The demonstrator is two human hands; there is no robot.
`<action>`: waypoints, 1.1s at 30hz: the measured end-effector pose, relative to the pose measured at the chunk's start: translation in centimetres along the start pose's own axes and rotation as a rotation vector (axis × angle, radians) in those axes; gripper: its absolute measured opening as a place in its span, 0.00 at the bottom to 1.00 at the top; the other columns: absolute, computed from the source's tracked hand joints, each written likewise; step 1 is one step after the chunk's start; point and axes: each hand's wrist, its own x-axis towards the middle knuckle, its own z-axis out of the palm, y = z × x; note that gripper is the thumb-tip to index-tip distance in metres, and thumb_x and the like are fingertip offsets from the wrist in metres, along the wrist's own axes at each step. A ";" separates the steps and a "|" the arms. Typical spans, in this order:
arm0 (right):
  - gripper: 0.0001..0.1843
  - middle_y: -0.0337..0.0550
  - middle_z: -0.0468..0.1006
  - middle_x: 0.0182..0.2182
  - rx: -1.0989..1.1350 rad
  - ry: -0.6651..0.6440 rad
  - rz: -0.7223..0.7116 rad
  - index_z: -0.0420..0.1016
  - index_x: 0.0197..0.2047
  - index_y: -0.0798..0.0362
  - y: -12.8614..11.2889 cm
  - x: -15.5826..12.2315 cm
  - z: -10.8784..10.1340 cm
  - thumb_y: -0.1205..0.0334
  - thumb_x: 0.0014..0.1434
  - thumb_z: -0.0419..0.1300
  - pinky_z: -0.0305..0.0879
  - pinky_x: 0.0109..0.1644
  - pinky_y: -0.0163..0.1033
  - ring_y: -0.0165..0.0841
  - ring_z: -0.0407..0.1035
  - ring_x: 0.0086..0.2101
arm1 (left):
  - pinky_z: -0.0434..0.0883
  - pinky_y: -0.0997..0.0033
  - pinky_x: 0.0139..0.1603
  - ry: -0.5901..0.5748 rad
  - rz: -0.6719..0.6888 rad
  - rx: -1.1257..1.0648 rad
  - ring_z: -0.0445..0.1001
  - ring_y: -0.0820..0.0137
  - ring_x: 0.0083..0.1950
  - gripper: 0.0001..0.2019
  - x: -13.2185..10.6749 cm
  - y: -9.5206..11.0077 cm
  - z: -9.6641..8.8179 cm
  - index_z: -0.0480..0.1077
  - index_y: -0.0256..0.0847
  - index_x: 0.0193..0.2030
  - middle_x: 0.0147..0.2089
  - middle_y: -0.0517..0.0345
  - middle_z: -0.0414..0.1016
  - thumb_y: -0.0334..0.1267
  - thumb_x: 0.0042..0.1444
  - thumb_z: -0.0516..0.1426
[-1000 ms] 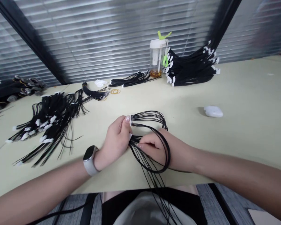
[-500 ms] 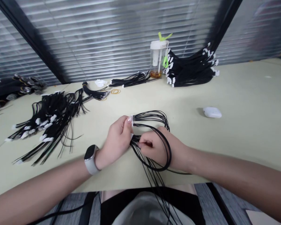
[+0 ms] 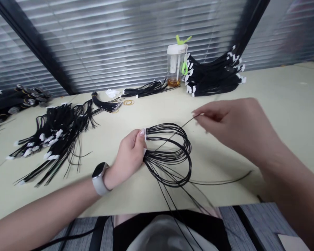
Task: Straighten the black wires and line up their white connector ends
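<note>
My left hand (image 3: 129,157), with a white watch on its wrist, is closed on a bundle of thin black wires (image 3: 170,155) coiled into a loop on the pale table (image 3: 277,104). White connectors show at its fingertips. My right hand (image 3: 238,127) is raised above the table to the right of the loop and pinches the end of a single black wire (image 3: 184,124) that runs back to the bundle. More wire ends trail off the table's front edge toward my lap.
A heap of black wires with white connectors (image 3: 52,136) lies at the left. Another stack (image 3: 214,76) sits at the back beside a clear bottle with a green cap (image 3: 176,62). Rubber bands (image 3: 128,102) and smaller bundles (image 3: 146,90) lie near the back.
My right hand left the bundle and rose up and to the right, drawing one wire out with it. The white case on the table is now hidden behind it. My left hand stayed put.
</note>
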 end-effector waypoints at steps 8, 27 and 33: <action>0.15 0.35 0.73 0.22 0.651 0.290 0.016 0.69 0.49 0.52 -1.1 -0.1 0.1 0.62 0.59 0.54 0.65 0.24 0.32 0.25 0.68 0.21 | 0.58 0.75 0.26 -0.044 0.031 -0.001 0.58 0.76 0.23 0.19 -0.2 -0.1 -0.1 0.57 0.39 0.22 0.20 0.62 0.59 0.44 0.62 0.42; 0.13 0.37 0.72 0.21 0.241 -0.390 -0.153 0.71 0.24 0.56 -3.6 -1.8 4.3 0.63 0.57 0.52 0.51 0.30 0.32 0.24 0.61 0.24 | 0.57 0.75 0.24 -0.099 0.169 -0.019 0.58 0.77 0.23 0.16 -0.9 0.0 -0.1 0.58 0.39 0.24 0.21 0.63 0.60 0.41 0.62 0.43; 0.15 0.36 0.71 0.21 0.234 -0.420 -0.153 0.71 0.24 0.56 -3.6 -1.8 4.4 0.62 0.59 0.51 0.49 0.29 0.32 0.24 0.60 0.24 | 0.57 0.76 0.24 -0.108 0.203 0.035 0.58 0.77 0.22 0.15 -1.2 0.2 -0.1 0.58 0.39 0.25 0.20 0.63 0.60 0.39 0.62 0.43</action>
